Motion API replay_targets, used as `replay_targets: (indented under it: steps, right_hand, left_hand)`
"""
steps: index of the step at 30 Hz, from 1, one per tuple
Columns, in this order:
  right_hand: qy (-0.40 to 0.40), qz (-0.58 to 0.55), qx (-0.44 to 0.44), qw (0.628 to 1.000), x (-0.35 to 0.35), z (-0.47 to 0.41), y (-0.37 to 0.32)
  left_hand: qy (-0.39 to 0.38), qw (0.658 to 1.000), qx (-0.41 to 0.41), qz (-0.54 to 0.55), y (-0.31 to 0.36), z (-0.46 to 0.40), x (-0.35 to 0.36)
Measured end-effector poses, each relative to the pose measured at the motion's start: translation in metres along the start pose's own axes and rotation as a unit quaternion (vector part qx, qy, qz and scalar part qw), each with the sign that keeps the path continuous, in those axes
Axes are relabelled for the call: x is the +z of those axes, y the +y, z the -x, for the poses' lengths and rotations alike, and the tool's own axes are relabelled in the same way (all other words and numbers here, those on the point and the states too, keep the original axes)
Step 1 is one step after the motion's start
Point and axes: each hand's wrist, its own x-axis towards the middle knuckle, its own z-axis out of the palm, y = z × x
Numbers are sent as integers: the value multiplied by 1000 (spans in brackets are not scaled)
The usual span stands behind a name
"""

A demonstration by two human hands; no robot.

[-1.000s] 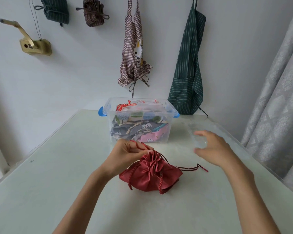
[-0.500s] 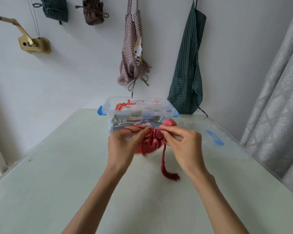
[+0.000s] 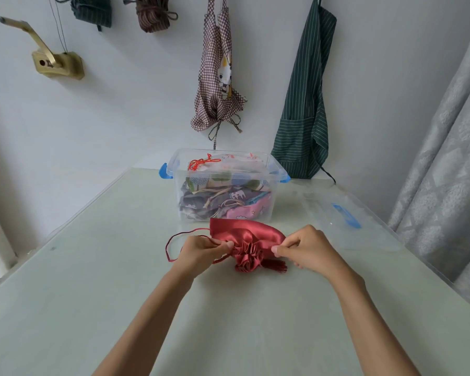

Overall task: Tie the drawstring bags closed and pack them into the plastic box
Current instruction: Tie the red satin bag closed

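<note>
On a pale green table point(image 3: 92, 294) against a white wall hung with aprons, the red satin bag point(image 3: 246, 240) lies just before the clear plastic box point(image 3: 223, 185). The left hand point(image 3: 201, 251) pinches its drawstring point(image 3: 174, 240); the right hand point(image 3: 307, 248) pinches the bag's gathered edge

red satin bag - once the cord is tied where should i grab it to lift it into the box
Probably the gathered neck, taken from above. The red satin bag lies on the table with that bunched ruffle facing you, firmer than the slippery body. The left hand and right hand pinch the cord beside it.
</note>
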Motion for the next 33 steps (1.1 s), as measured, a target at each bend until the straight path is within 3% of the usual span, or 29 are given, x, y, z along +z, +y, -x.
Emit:
replay_targets:
  steps: [4,8,16,21,23,27,31,33]
  right_hand:
    - [10,9,-6,1000,12,-3,-6]
    - [14,-87,-16,996,25,-3,-18]
    - [-93,-76,13,993,38,1,-20]
    - [-105,-186,76,974,20,3,-20]
    - [-86,-243,86,962,10,5,-21]
    - [-18,-242,25,970,5,10,-26]
    - [-81,-246,-37,965,15,13,-34]
    - [-81,-181,-55,979,27,10,-30]
  left_hand:
    - [39,999,24,-2,1,-2,4]
    - [13,998,45,48,12,-1,7]
    - [8,997,47,58,19,2,0]
    - [-77,997,-9,-1,23,0,-24]
    - [-78,996,-48,-21,22,-1,-35]
    - [-51,994,-59,-71,20,0,-36]
    - [-66,995,-44,-62,18,-2,-30]
    - [-70,994,-37,-71,17,-3,-27]
